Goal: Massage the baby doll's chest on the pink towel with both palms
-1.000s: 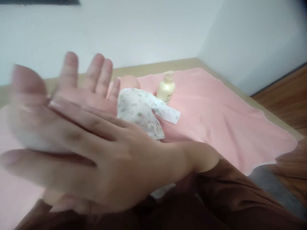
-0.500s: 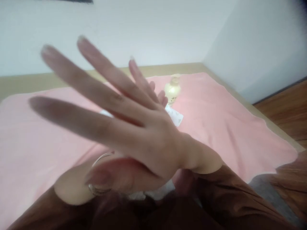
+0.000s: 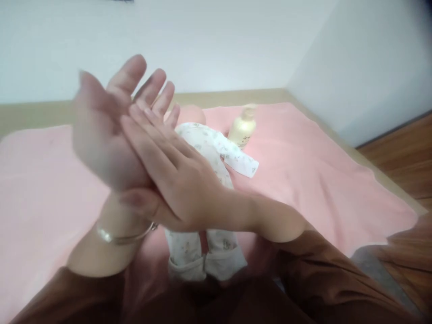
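Note:
My left hand (image 3: 104, 135) is raised palm up with its fingers stretched out, a thin bracelet (image 3: 123, 236) on its wrist. My right hand (image 3: 172, 175) lies flat across the left palm, fingers straight, holding nothing. Both hover above a doll (image 3: 209, 148) in a white patterned sleepsuit that lies on its back on a pink towel (image 3: 303, 166). A small cream pump bottle (image 3: 242, 128) stands just beyond the doll's right sleeve.
The pink towel covers a low beige surface (image 3: 236, 95) set into a corner of white walls (image 3: 364, 58). Wooden floor (image 3: 398, 157) shows at the right. My brown sleeves fill the bottom of the view.
My hands have kept sliding over each other: the right hand went from fingers spread high across the view to lying flat on the left palm. The doll's body is uncovered again.

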{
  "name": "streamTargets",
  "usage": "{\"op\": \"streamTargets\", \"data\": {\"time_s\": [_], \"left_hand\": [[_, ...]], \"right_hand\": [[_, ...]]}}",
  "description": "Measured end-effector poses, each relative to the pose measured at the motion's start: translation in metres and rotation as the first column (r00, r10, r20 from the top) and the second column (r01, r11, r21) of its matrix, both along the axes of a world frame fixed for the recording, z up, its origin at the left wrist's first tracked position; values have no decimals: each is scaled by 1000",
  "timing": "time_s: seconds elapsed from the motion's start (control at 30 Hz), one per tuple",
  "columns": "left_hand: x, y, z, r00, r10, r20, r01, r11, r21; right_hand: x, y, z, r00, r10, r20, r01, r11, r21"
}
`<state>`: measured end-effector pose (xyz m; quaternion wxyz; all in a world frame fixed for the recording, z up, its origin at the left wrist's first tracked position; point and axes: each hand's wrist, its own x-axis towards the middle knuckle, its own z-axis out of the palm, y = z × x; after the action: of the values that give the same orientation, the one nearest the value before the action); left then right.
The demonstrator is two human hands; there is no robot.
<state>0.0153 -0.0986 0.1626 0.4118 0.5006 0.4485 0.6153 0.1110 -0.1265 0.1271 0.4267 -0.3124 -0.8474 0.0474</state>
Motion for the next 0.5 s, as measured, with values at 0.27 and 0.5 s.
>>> {"op": "streamTargets", "data": {"time_s": [0.27, 0.5], "left_hand": [[17, 86, -58, 967, 147, 207, -118, 983, -143], [11, 122, -114, 974, 224, 38, -222, 973, -55]], "right_hand": [[-5, 67, -55, 972, -207, -112, 168, 944, -284], [-1, 101, -82, 966, -257, -23, 238, 925, -297]]}}
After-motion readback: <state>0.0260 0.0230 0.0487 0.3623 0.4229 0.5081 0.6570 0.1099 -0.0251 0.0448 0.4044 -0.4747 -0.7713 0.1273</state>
